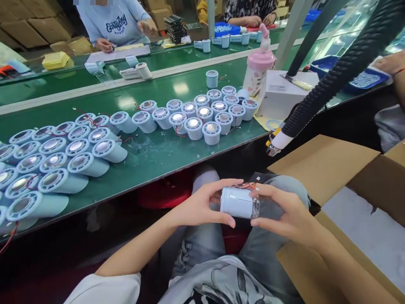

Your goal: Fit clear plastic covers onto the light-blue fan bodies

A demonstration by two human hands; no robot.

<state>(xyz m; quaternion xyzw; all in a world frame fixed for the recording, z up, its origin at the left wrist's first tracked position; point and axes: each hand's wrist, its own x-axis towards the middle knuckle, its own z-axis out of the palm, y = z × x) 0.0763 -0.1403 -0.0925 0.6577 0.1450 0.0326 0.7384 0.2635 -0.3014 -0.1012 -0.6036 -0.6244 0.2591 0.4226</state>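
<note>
Above my lap I hold a light blue cylindrical motor housing [236,202] on its side, between both hands. My left hand [205,203] grips its left end, thumb below and fingers over the top. At the other end, my right hand [284,211] pinches the clear, ribbed rim [256,207] between thumb and fingers. Thin red, orange and dark wires [248,185] with a small white connector come out along the top, near my right fingertips. The inside of the housing is turned away from view.
Many similar blue housings [76,147] with wires stand in rows on the green bench [152,162]. A pink-lidded bottle [260,67] and white box [278,95] stand behind. A black ribbed hose [341,63] hangs at right above an open cardboard box [325,164]. Co-workers sit opposite.
</note>
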